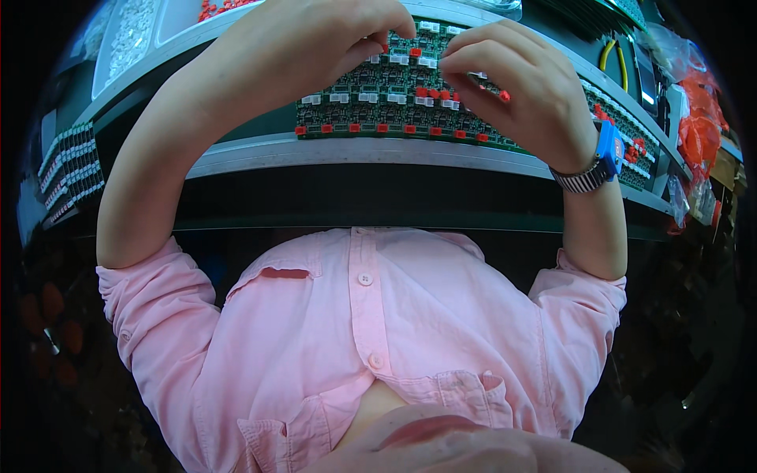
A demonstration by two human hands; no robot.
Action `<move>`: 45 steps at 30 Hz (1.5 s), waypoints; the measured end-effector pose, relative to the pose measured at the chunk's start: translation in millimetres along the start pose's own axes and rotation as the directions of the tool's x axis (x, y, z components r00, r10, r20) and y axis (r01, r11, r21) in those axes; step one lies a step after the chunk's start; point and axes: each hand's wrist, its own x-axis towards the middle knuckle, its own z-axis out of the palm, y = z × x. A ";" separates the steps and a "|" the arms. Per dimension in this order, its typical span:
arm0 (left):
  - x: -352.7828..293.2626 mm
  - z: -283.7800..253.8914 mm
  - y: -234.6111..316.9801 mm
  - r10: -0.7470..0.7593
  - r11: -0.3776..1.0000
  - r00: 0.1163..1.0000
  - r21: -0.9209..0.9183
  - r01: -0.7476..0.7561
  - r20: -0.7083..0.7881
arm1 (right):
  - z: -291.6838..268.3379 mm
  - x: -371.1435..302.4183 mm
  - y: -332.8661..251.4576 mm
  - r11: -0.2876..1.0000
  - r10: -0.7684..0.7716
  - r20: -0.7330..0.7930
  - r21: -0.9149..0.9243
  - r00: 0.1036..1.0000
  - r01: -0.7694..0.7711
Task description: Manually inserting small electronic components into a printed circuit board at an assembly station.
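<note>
A green circuit board panel (378, 102) with rows of small red and white connectors lies on the bench in front of me. My left hand (315, 39) hovers over its upper edge, fingertips pinched on a small red connector (384, 48). My right hand (516, 87) is curled over the panel's right half, and a red connector (503, 96) shows between its fingers. That wrist carries a blue strap and a metal watch band (591, 169). The hands hide part of the panel.
A grey bench edge (355, 150) runs across below the panel. More green boards lie at the right (627, 138) and stacked at the left (71, 169). Trays of white parts (130, 35) and red parts (221, 8) stand behind. A yellow-handled tool (611, 55) and bags of red parts (698, 118) sit at the right.
</note>
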 end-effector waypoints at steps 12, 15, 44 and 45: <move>10.2 0.0 26.0 -0.041 0.978 0.992 0.208 0.015 0.119 | -0.2 -36.6 1.9 0.934 0.262 -0.249 0.310 0.933 -0.179; 9.9 -4.4 30.8 -0.054 0.967 0.987 0.253 0.015 0.148 | 0.9 -37.2 0.7 0.929 0.268 -0.258 0.324 0.928 -0.178; 25.0 21.9 29.1 0.219 0.974 0.976 0.049 -0.220 0.015 | 29.1 -29.2 11.4 0.930 0.335 -0.344 0.268 0.877 -0.250; 21.3 18.6 28.9 0.211 0.977 0.977 0.038 -0.210 -0.010 | 31.8 -23.0 10.9 0.944 0.295 -0.345 0.248 0.891 -0.217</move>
